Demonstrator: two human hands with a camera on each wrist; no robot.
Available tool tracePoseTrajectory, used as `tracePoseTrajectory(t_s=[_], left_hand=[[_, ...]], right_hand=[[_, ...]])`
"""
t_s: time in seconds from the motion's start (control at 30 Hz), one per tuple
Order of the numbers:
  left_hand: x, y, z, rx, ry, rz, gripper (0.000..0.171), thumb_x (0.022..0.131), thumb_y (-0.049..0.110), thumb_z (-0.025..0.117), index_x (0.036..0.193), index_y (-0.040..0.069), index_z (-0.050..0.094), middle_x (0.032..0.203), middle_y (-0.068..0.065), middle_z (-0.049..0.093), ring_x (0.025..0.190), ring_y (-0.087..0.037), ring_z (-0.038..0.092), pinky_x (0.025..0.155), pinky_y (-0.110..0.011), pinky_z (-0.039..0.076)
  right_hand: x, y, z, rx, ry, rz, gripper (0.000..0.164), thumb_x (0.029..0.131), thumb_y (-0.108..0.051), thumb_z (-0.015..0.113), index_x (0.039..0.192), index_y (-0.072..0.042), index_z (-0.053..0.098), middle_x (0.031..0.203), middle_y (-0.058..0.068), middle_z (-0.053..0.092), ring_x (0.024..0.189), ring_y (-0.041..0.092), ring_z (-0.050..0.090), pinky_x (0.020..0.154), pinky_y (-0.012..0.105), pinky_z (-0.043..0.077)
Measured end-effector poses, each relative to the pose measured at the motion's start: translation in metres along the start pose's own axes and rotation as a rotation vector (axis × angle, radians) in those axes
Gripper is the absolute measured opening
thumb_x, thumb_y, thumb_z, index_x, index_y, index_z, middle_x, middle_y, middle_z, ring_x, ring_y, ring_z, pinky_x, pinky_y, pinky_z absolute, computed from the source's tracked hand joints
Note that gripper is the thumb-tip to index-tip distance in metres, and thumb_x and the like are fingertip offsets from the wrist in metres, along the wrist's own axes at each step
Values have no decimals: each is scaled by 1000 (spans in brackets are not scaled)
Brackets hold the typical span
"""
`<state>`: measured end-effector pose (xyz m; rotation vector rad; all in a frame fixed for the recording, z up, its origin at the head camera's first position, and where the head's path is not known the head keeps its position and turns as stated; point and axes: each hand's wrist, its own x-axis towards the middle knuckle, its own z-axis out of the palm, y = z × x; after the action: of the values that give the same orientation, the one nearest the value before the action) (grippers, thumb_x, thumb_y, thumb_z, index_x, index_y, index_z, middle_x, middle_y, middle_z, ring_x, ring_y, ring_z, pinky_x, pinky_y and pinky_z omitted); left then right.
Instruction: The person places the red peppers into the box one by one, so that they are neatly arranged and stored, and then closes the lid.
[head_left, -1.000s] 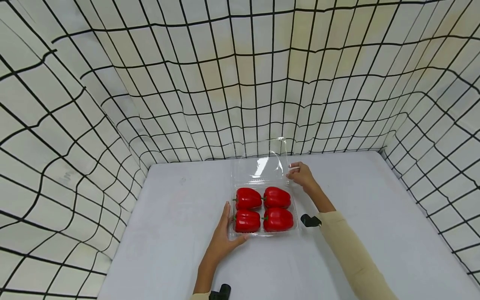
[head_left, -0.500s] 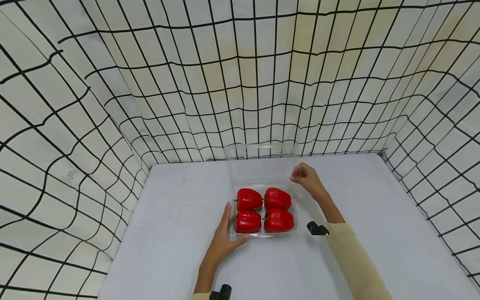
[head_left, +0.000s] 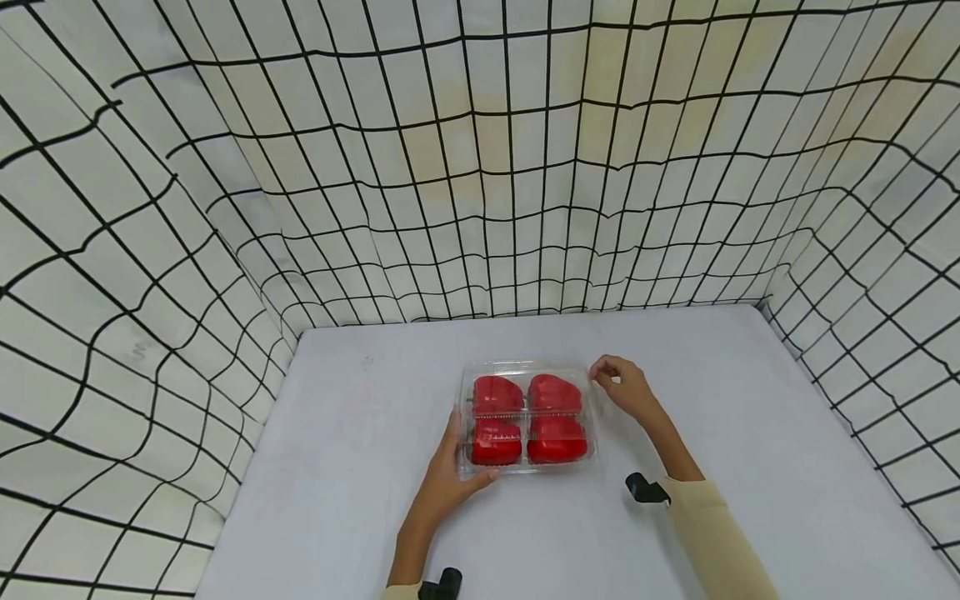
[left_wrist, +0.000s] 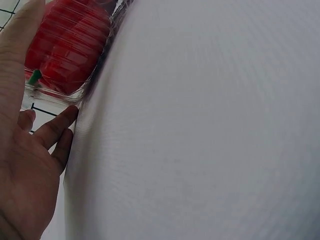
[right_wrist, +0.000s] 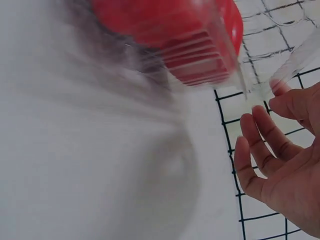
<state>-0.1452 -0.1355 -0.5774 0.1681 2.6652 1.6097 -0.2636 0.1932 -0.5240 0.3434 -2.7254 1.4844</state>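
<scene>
A clear plastic clamshell container point(head_left: 528, 470) sits on the table with several red bell peppers point(head_left: 557, 440) in it. Its see-through lid point(head_left: 525, 367) is swung partway over them, tilted above the tray. My left hand point(head_left: 441, 492) steadies the tray's near left corner, fingers straight along the left side and thumb at the front edge. In the left wrist view, fingertips point(left_wrist: 73, 111) lie right by the container's wall. At the lid's right edge, my right hand point(head_left: 624, 387) pinches the clear plastic between thumb and forefinger. The other fingers point(right_wrist: 260, 140) are loosely bent.
A white-covered table point(head_left: 337, 433) lies under everything. Black netting point(head_left: 517, 175) over pale walls stands behind the table and along both sides. Dark wrist devices point(head_left: 647, 488) sit at both cuffs.
The lid stood raised behind the tray and has swung forward and down over the peppers. My right hand has come nearer and slightly right with it. The left hand has stayed in place.
</scene>
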Motion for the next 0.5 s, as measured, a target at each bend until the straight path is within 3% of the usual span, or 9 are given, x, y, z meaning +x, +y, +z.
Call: tracePoseTrajectory(t_s=[0.1, 0.23, 0.5], left_hand=[[0, 0, -1, -6, -6, 12, 115, 74, 49, 81, 158, 30, 5, 164, 0, 18, 151, -30, 20, 115, -60, 29], [-1, 1, -3, 6, -6, 15, 118, 74, 46, 82, 158, 28, 2, 163, -10, 22, 148, -38, 25, 112, -65, 31], [-2, -1, -4, 40, -9, 27, 113, 74, 44, 81, 157, 35, 6, 161, -12, 27, 147, -39, 27, 110, -66, 32]], right_hand=[[-7, 0, 5, -30, 17, -8, 13, 96, -2, 54, 90, -6, 65, 97, 13, 67, 98, 32, 63, 71, 28, 51], [-16, 1, 11, -43, 41, -15, 11, 97, -2, 54, 94, -6, 64, 95, 12, 67, 95, 28, 63, 66, 25, 52], [-37, 7, 22, -48, 34, -77, 13, 101, -8, 49, 112, -6, 55, 92, 11, 68, 86, 21, 64, 64, 20, 51]])
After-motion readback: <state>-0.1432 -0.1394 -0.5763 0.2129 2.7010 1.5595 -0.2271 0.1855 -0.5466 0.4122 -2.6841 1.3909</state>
